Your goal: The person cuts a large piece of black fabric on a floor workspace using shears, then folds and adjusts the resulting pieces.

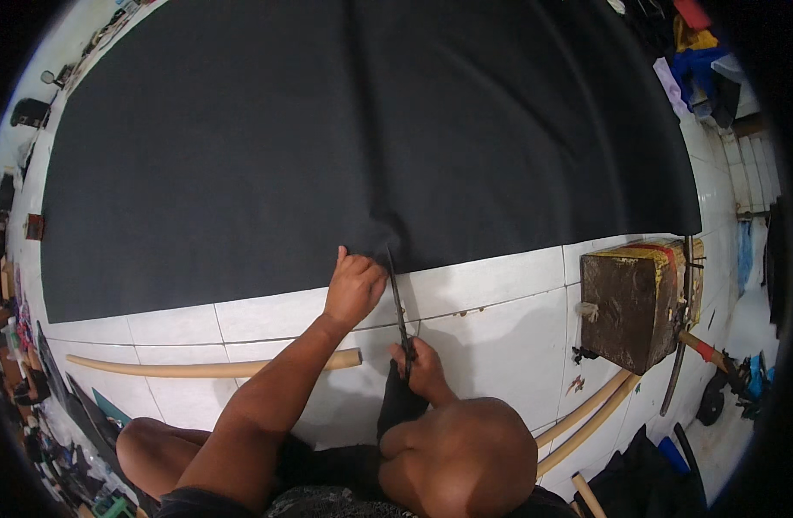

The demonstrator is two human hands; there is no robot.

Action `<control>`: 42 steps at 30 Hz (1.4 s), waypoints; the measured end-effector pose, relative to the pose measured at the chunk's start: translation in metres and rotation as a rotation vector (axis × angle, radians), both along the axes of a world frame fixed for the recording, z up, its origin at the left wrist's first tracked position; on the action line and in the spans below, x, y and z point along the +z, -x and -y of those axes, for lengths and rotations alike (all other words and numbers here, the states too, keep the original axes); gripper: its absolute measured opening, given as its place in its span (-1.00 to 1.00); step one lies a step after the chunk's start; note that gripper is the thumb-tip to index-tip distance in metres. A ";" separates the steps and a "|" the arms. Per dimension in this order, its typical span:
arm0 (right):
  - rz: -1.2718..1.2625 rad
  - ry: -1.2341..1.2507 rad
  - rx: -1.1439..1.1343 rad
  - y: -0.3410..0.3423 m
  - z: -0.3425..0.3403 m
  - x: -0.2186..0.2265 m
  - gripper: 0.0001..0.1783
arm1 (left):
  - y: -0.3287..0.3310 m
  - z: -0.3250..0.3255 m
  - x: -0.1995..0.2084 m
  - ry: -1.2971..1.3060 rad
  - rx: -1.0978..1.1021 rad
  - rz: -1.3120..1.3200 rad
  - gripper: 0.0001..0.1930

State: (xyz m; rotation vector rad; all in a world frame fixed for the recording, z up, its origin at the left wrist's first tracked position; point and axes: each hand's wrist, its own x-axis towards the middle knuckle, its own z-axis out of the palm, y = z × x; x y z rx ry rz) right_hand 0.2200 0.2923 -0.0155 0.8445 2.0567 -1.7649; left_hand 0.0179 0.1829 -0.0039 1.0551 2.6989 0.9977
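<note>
A wide black sheet of fabric or leather-like material spreads over the white tiled floor, with a raised crease running away from its near edge. My left hand is closed on that near edge, its thumb and fingertips partly hidden and one finger sticking up. Just to the right, long dark scissors point away from me, their tip at the sheet beside the crease. The handles sit in my right hand, which is closed around them below the sheet's edge.
A pale tube lies on the floor under my left forearm. To the right stands a worn brown block, with a hammer-like tool and more pale tubes close by. Clutter lines the far left, and cloths are heaped at upper right.
</note>
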 end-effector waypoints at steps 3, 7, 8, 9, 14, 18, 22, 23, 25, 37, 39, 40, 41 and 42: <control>-0.028 -0.007 -0.015 0.001 0.000 -0.003 -0.63 | -0.001 0.000 0.002 -0.026 -0.001 0.039 -0.91; -0.060 -0.034 -0.018 0.032 -0.003 0.008 -0.58 | 0.001 0.004 0.001 -0.040 -0.016 0.027 -0.91; -0.069 -0.017 -0.024 0.039 -0.004 0.003 -0.57 | 0.001 0.006 0.001 -0.038 -0.012 0.045 -0.91; -0.082 -0.005 -0.034 0.048 -0.008 -0.004 -0.56 | 0.002 0.004 0.003 -0.043 -0.012 0.061 -0.91; -0.113 -0.100 0.004 0.061 -0.009 -0.003 -0.55 | 0.004 0.005 0.005 0.003 -0.035 0.135 -0.87; -0.130 -0.078 -0.016 0.055 -0.008 -0.012 -0.55 | 0.004 0.007 0.010 0.018 -0.061 0.093 -0.75; -0.113 -0.059 0.034 0.066 -0.014 -0.008 -0.53 | 0.008 0.017 0.009 0.134 -0.196 -0.039 -0.64; -0.104 -0.036 0.022 0.074 -0.015 -0.006 -0.52 | 0.007 0.019 0.009 0.193 -0.197 -0.093 -0.62; -0.084 -0.006 -0.022 0.098 -0.024 0.002 -0.49 | 0.003 0.013 0.011 0.293 -0.218 -0.201 -0.59; -0.148 -0.004 -0.063 0.126 -0.024 0.002 -0.46 | -0.011 0.018 0.017 0.455 -0.217 -0.071 -0.42; -0.063 0.009 -0.017 0.147 -0.031 0.012 -0.40 | -0.010 0.019 0.018 0.449 -0.220 -0.056 -0.40; -0.006 0.038 0.008 0.165 -0.038 0.021 -0.34 | -0.010 0.018 0.022 0.449 -0.220 -0.048 -0.40; 0.052 0.067 0.034 0.178 -0.041 0.027 -0.28 | -0.010 0.017 0.025 0.449 -0.220 -0.040 -0.39; 0.015 0.026 0.019 0.185 -0.042 0.024 -0.29 | -0.009 0.015 0.026 0.443 -0.223 -0.041 -0.39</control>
